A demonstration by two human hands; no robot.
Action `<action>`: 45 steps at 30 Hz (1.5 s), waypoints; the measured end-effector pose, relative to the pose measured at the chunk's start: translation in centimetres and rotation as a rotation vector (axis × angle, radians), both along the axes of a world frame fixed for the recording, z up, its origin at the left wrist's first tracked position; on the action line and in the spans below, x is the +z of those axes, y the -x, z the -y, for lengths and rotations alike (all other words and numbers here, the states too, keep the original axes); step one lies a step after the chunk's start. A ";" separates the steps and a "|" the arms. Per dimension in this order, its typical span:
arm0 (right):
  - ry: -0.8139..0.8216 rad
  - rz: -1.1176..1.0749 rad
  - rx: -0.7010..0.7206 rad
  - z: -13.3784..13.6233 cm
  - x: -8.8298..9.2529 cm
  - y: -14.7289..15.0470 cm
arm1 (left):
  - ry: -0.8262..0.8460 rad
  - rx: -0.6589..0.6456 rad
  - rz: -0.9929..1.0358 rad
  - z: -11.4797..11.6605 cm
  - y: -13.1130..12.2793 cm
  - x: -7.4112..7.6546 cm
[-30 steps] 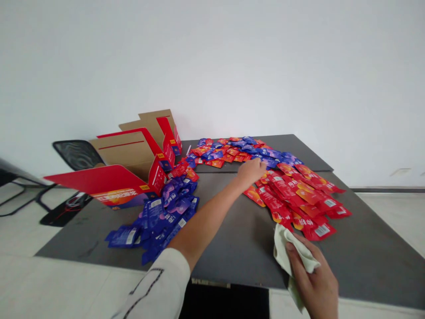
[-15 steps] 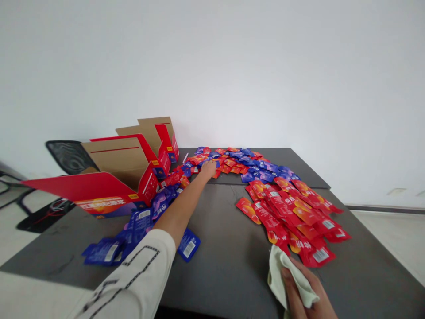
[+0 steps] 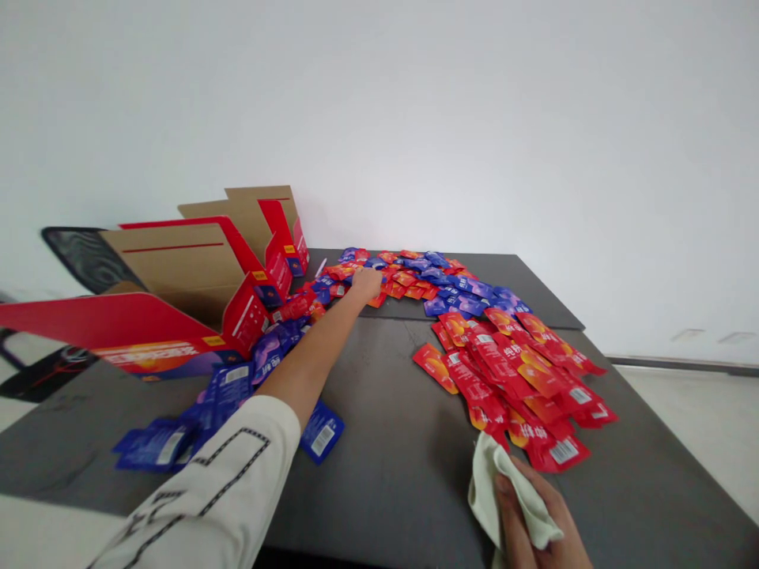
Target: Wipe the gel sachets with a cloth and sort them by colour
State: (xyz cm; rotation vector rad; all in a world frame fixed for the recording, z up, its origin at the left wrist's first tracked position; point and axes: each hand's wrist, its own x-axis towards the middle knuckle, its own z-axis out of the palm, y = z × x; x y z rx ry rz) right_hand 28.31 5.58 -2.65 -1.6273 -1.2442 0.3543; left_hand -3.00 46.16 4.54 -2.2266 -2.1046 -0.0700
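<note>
Writing: white Chinese characters and barcodes on the red packets (image 3: 515, 363), glossy and overlapping; lettering on the open boxes (image 3: 171, 356) too blurred to read.
Boxes: three, left of the red packets; contents hidden.
Blue packets (image 3: 230, 386): heaped left of the red packets.
Left hand (image 3: 368, 281): at mixed packets (image 3: 409, 276), beyond the red packets; grip cannot be told.
Right hand (image 3: 562, 507): pinching a pale cloth (image 3: 487, 482), just nearer than the red packets.

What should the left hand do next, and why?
Maybe the left hand should pinch one of the far red and blue packets, since it's right at them, while the right hand is busy holding a pale cloth.
</note>
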 end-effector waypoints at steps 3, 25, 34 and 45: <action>0.016 -0.004 -0.005 0.1 -0.2 -0.3 | -0.029 0.013 0.033 1.2 -0.3 0.2; 0.097 0.050 -0.019 -0.6 -0.7 -1.3 | 0.242 -0.292 0.821 28.9 -9.3 5.8; 0.070 0.042 -0.018 -0.7 -0.2 -0.9 | 0.470 -0.084 0.807 35.7 -6.0 -1.4; 0.055 0.058 -0.036 -0.7 -0.2 -0.7 | 0.293 -0.200 0.717 40.0 -4.4 -3.9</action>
